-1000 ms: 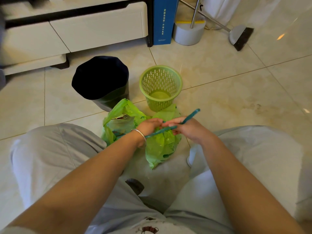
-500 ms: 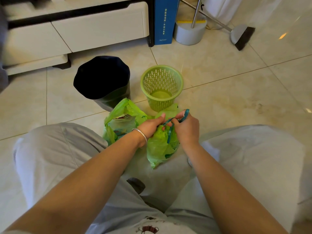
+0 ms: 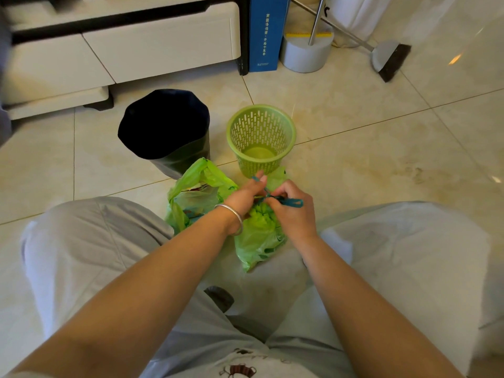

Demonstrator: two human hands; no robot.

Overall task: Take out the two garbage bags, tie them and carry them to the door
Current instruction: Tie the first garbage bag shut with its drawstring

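- The knees (image 3: 90, 249) are spread, one on each side. That leaves a slot of floor (image 3: 381, 165) between them, so the work sits close under the eyes and within easy reach.
- The tied bag (image 3: 259, 238) lies in that slot, its neck gathered into a pucker under the hands. It seems to be kept low on the tiles so that its weight does not pull on the knot.
- The left hand (image 3: 244, 197) is curled at the gathered neck and pinches the teal tie (image 3: 289, 201). A short end of the tie sticks up past its fingertips.
- The right hand (image 3: 293, 211) is curled on the other end of the tie, which runs out over its knuckles. The opposed grips suggest a knot being drawn tight.
- The open bag (image 3: 196, 192) sits touching the first on its left, mouth slack and rubbish showing. It probably waits close by for its turn.
- Just beyond, the basket (image 3: 260, 137) stands upright with no liner. The black bin (image 3: 166, 126) is beside it, lined in dark plastic.
- Room is tight ahead and on the left, where the cabinet (image 3: 161, 42) walls off the far side.
- Bare tile opens to the right, short of the broom (image 3: 390, 58), so that looks the easier way out. No door is in view.
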